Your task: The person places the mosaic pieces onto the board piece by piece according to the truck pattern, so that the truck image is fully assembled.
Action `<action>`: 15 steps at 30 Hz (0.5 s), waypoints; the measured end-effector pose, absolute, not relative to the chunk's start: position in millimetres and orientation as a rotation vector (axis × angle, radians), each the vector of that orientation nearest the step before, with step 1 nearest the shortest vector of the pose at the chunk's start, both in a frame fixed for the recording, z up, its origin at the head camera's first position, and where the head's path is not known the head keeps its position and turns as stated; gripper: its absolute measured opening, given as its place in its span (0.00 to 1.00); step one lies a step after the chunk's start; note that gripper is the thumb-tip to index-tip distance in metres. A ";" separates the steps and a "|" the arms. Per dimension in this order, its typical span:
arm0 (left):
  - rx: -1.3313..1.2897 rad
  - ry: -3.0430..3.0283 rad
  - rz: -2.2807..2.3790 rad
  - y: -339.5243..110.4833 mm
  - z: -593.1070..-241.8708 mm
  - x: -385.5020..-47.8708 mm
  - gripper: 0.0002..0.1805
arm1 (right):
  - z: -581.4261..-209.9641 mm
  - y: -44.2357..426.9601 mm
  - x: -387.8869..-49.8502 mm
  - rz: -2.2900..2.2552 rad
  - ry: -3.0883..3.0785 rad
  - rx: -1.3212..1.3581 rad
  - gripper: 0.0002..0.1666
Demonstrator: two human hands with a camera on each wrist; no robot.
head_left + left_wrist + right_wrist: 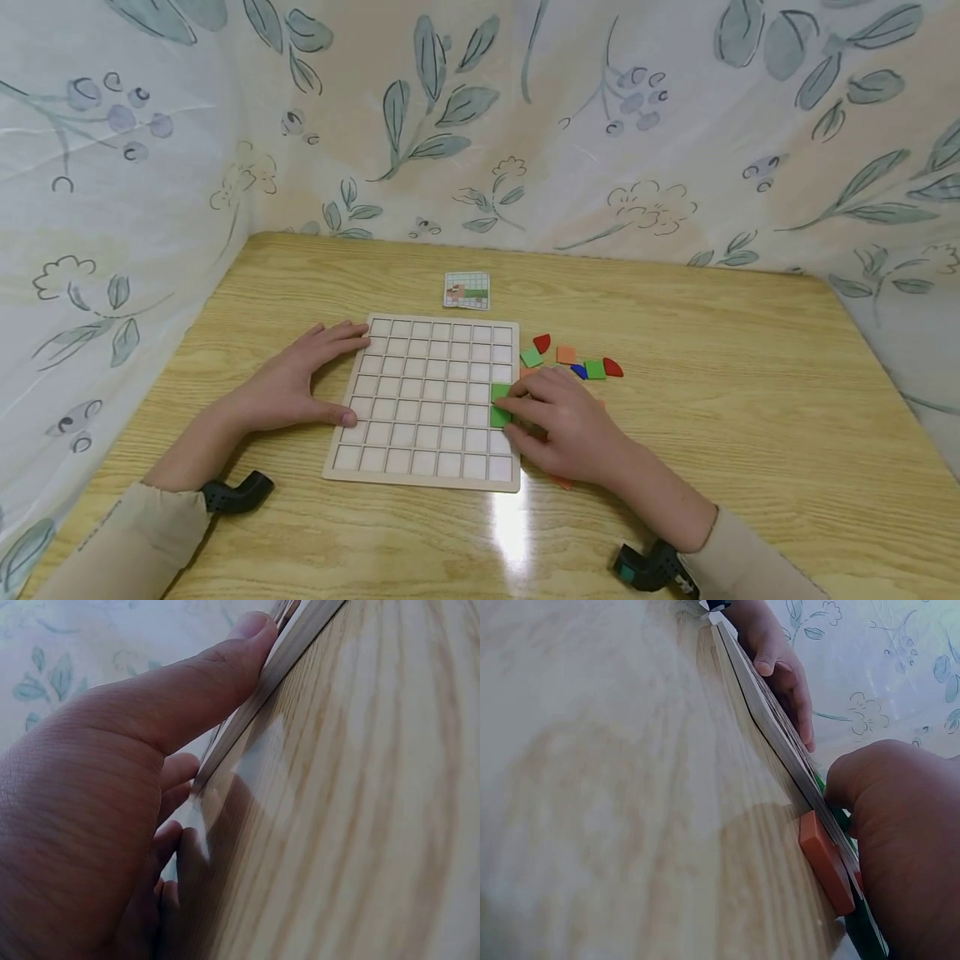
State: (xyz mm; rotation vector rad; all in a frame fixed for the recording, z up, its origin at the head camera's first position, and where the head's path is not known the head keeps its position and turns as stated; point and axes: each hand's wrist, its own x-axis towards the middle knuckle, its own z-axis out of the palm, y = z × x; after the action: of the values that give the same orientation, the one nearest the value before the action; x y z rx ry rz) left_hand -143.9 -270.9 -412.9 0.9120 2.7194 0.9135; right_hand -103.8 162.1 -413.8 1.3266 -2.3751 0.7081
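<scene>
A square wooden grid board (420, 483) with pale cells lies on the table. My left hand (288, 383) is spread along its left side, thumb and fingertips touching the edge; the left wrist view shows the thumb (217, 679) against the board's rim (247, 712). Two green square tiles sit one above the other in the rightmost column. With thumb and fingers, my right hand (566, 425) pinches the lower green tile (500, 417); a fingertip is close to the upper green tile (501, 392). The right wrist view mostly hides the tiles behind the hand.
Loose pieces lie right of the board: red quarter-rounds (612, 367), green squares (595, 369), an orange square (566, 355) and a blue piece (578, 371). Some are partly under my right hand. A small pattern card (467, 291) lies beyond the board, before a patterned cloth (420, 200).
</scene>
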 end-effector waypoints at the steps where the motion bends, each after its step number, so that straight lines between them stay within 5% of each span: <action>1: 0.914 2.719 0.915 -271.0 -413.0 -143.9 0.60 | -413.9 162.0 -103.8 0.709 -2.375 1.327 0.16; 15: 0.933 2.716 0.930 -271.5 -413.1 -144.2 0.59 | -415.2 163.9 -105.2 0.717 -2.349 1.321 0.16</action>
State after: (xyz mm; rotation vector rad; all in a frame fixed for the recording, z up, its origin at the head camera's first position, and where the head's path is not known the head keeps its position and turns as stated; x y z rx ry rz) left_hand -144.2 -271.5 -413.1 0.9331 2.7156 0.9295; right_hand -105.2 163.9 -415.2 1.3215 -2.3493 0.7175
